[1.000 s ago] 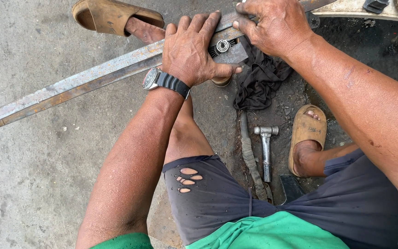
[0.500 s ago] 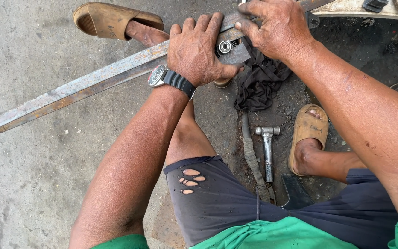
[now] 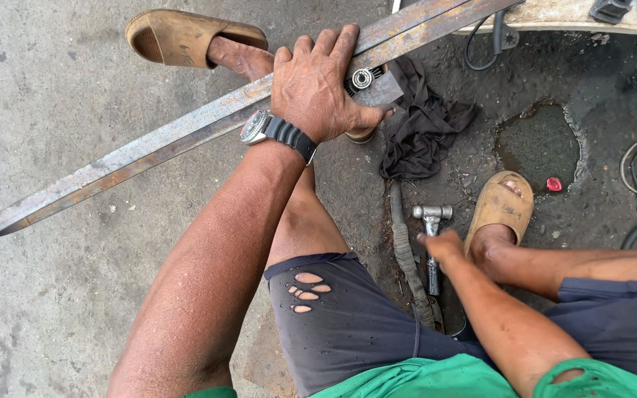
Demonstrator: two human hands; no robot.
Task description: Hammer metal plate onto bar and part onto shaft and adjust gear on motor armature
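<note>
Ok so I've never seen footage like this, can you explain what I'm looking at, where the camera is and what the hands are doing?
There is no machine here. A camera worn on a person's head looks down at their own arms, knees and sandalled feet as they squat on a concrete floor. The left hand, with a wristwatch, presses on a long rusty steel bar beside a small bearing. The right hand reaches down onto a hammer lying on the floor. Nearby lie a black rag, a strap and a dark puddle.
</note>
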